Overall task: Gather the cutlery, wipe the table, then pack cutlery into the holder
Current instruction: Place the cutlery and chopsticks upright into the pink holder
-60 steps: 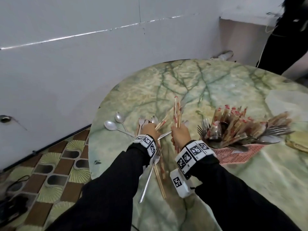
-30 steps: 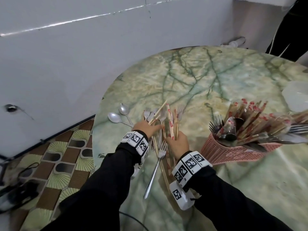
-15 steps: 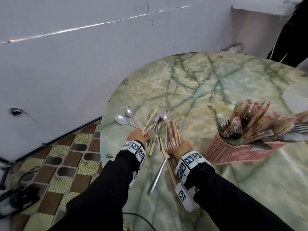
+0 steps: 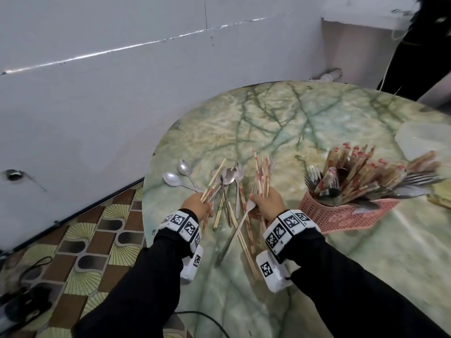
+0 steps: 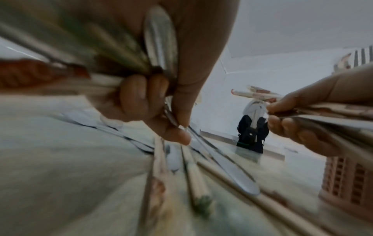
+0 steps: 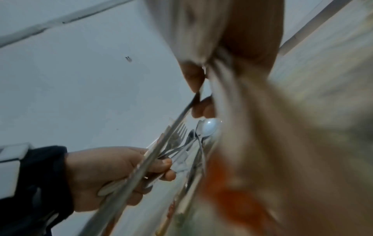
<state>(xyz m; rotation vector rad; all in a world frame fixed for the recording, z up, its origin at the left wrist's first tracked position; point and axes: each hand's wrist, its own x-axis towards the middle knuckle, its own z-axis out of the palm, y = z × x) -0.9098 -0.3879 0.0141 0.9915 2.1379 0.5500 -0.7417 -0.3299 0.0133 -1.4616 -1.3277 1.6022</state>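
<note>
My left hand (image 4: 199, 204) grips a bundle of wrapped chopsticks and metal cutlery (image 4: 214, 181) at the table's left edge; the left wrist view shows its fingers (image 5: 141, 99) curled round them. My right hand (image 4: 267, 202) holds a bunch of wrapped chopsticks (image 4: 261, 169) upright, plus a fork (image 4: 234, 234) whose handle slants toward me. Between the hands lie loose spoons (image 4: 230, 175) and chopsticks (image 4: 244, 242). Two spoons (image 4: 177, 179) lie apart at the left. The pink holder (image 4: 341, 215), full of cutlery, lies on its side to the right.
The round green marble table (image 4: 280, 123) stands against a white wall (image 4: 97, 93), its left edge close to my left hand. A white cloth (image 4: 424, 140) lies at the far right. A person in black (image 4: 419, 52) stands behind the table. Patterned floor tiles (image 4: 85, 252) lie lower left.
Both hands stayed over the cutlery pile, regripping it. My right hand raised its chopstick bunch more upright, and the left hand closed round more pieces. The camera view shifted slightly.
</note>
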